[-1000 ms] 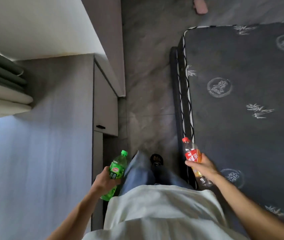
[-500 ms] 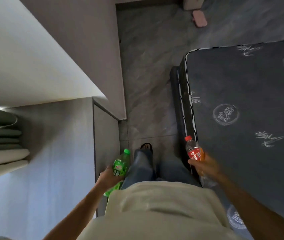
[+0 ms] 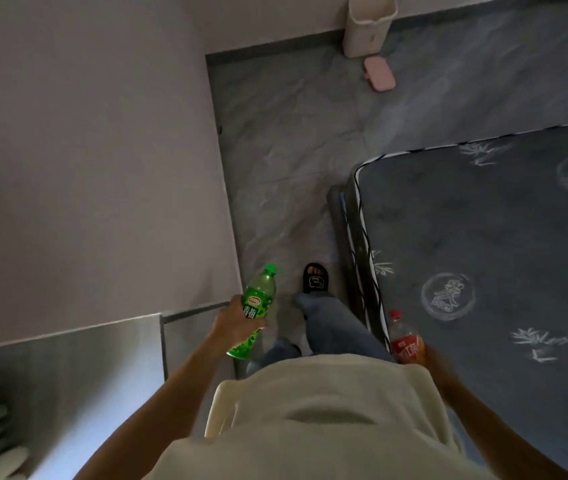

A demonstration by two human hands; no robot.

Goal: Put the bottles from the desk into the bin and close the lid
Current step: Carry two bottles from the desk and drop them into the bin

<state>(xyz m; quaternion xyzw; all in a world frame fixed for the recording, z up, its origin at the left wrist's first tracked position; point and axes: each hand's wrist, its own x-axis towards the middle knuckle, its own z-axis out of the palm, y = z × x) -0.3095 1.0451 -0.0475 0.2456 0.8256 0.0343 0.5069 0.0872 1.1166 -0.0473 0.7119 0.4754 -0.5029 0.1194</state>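
The bin (image 3: 370, 24) is cut off above; the right hand (image 3: 436, 363) is blurred.

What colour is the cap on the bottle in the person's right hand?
Red. The head view shows the cap on the red-labelled bottle in the right hand.

The translucent green plastic bottle (image 3: 257, 308) at about seven o'clock looks glossy, with a printed film label. The clear plastic bottle with red cap and red label (image 3: 404, 341), at five o'clock, shines too. The grey marbled floor (image 3: 286, 161) at twelve o'clock is smooth with a dull sheen. The dark quilted fabric mattress (image 3: 504, 244), three o'clock, looks matt and soft. The cream plastic bin (image 3: 367, 26), at one o'clock, is smooth; the pink lid (image 3: 379, 73) beside it looks like matt plastic.
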